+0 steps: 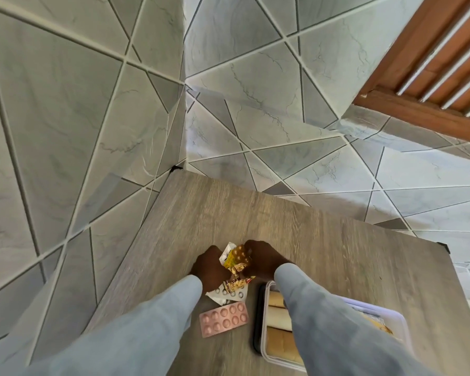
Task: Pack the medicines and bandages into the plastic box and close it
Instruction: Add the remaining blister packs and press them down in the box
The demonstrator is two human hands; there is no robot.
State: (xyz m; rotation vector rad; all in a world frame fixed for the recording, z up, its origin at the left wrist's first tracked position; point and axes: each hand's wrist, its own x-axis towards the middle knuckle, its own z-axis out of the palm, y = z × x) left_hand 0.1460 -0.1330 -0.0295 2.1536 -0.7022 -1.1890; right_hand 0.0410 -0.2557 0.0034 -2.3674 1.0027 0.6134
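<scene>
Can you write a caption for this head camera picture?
Both hands gather medicine packets beside a pink blister pack and open plastic box.

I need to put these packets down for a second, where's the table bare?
Bare table lies beyond both hands, and right of the right hand above the plastic box. Crowded near you: pink blister pack, loose strips, box.

Mixed blister strips (pixel 235 263) bunched upright; pink strip (pixel 224 319) flat beside open plastic box (pixel 266 354) holding bandage rolls (pixel 278 317).
</scene>
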